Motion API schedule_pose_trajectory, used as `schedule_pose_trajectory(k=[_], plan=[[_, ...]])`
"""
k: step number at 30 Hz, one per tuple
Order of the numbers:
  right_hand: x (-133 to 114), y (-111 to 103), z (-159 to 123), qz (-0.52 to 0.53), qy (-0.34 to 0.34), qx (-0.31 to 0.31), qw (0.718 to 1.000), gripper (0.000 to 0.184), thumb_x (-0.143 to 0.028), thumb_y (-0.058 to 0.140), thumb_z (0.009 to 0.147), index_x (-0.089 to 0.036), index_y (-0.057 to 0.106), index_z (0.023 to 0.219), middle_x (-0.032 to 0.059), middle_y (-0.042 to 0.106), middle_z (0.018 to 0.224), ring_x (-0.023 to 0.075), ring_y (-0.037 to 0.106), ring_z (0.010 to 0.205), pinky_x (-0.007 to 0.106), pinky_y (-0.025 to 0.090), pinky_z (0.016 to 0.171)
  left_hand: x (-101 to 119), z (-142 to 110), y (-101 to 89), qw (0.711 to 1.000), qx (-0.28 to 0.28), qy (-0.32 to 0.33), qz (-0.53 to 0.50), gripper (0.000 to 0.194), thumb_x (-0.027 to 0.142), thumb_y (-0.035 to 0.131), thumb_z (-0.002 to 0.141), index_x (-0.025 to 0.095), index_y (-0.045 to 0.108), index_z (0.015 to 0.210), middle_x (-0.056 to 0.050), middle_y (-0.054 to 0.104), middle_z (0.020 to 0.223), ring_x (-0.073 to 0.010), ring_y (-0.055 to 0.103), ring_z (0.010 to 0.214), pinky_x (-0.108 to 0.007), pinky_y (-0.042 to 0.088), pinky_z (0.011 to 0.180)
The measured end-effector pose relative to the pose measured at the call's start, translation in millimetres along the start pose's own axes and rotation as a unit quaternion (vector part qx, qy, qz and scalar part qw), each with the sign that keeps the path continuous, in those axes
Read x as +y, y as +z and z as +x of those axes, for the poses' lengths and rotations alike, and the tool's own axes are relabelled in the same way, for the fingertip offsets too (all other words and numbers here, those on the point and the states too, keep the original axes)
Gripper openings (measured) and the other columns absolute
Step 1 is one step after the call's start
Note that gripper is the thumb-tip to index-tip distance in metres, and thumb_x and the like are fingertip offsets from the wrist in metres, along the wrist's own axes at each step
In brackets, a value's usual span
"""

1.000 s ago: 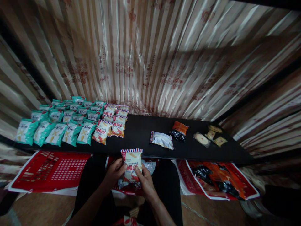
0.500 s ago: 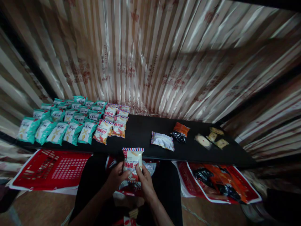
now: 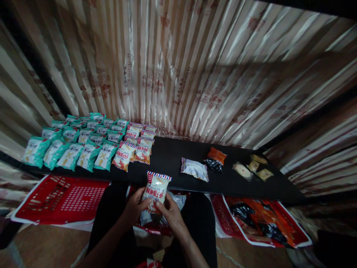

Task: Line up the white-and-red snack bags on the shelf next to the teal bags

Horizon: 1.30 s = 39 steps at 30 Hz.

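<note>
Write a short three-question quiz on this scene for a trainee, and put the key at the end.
1. Multiple choice: what do the person's left hand and right hand both hold?
A) a teal-and-white plastic packet
B) a cream-and-red plastic packet with a striped top edge
C) a pale, round item in clear plastic
2. True or false: on the long black tabletop, the small orange-and-black plastic packet lies to the right of the silvery-white plastic packet, as pictured.
3. Fill in the blank: the red plastic basket with a white rim at the picture's right holds orange-and-____ plastic bags.

Key: 1. B; 2. True; 3. black
</note>
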State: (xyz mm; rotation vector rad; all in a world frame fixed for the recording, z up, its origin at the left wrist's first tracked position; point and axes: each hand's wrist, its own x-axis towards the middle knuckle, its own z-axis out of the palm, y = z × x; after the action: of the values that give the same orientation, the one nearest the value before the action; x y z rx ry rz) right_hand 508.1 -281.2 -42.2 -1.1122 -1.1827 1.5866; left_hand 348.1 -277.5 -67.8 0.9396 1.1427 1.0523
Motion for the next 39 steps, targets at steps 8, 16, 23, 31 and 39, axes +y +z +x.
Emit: schedule_pose_trajectory(k=[8, 16, 23, 31, 39], plan=[[1.1, 6.9, 8.6, -0.012, -0.002, 0.035, 0.999, 0.049, -0.048, 0.069, 0.068, -0.017, 0.059, 0.104, 0.0075, 0.068, 0.096, 0.0238, 0.062, 0.088, 0.036, 0.048, 0.080, -0.7, 3.4, -9.1, 1.000, -0.014, 0.025, -0.007, 0.050, 0.036, 0.066, 0.067, 0.015, 0.052, 0.111, -0.010, 0.064, 0.114, -0.0250, 0.060, 0.103, -0.037, 0.046, 0.092], [-0.3, 10.2, 15.7, -0.028, -0.012, 0.045, 0.999, 0.047, -0.050, 0.068, 0.067, -0.018, 0.060, 0.100, 0.0070, 0.069, 0.092, 0.0240, 0.062, 0.086, 0.036, 0.048, 0.079, 2.6, 6.9, -18.7, 0.999, -0.019, 0.030, 0.010, 0.048, 0.035, 0.065, 0.067, 0.015, 0.054, 0.110, -0.011, 0.063, 0.115, -0.0252, 0.059, 0.104, -0.038, 0.045, 0.093], [3.4, 15.2, 25.5, -0.036, -0.006, 0.047, 0.998, 0.045, -0.047, 0.069, 0.068, -0.018, 0.060, 0.101, 0.0071, 0.069, 0.094, 0.0244, 0.062, 0.087, 0.037, 0.048, 0.080, 4.6, 12.1, -24.6, 0.999, 0.004, 0.040, 0.025, 0.043, 0.032, 0.061, 0.070, 0.015, 0.055, 0.109, -0.009, 0.066, 0.109, -0.0244, 0.061, 0.100, -0.036, 0.047, 0.089], [-0.2, 28.0, 43.8, -0.045, -0.005, 0.056, 0.997, 0.046, -0.049, 0.069, 0.066, -0.018, 0.059, 0.098, 0.0061, 0.070, 0.091, 0.0245, 0.064, 0.084, 0.037, 0.050, 0.076, 6.3, 22.1, -37.5, 0.993, 0.044, 0.062, 0.090, 0.044, 0.031, 0.058, 0.075, 0.015, 0.053, 0.116, -0.009, 0.065, 0.111, -0.0227, 0.062, 0.099, -0.033, 0.047, 0.087], [-6.7, 36.3, 68.3, -0.051, -0.013, 0.061, 0.997, 0.042, -0.045, 0.069, 0.066, -0.018, 0.059, 0.096, 0.0062, 0.070, 0.091, 0.0241, 0.064, 0.083, 0.037, 0.050, 0.078, 18.7, 38.5, -47.9, 0.964, 0.100, 0.122, 0.216, 0.039, 0.029, 0.054, 0.077, 0.016, 0.055, 0.114, -0.010, 0.063, 0.112, -0.0217, 0.059, 0.102, -0.035, 0.045, 0.091]])
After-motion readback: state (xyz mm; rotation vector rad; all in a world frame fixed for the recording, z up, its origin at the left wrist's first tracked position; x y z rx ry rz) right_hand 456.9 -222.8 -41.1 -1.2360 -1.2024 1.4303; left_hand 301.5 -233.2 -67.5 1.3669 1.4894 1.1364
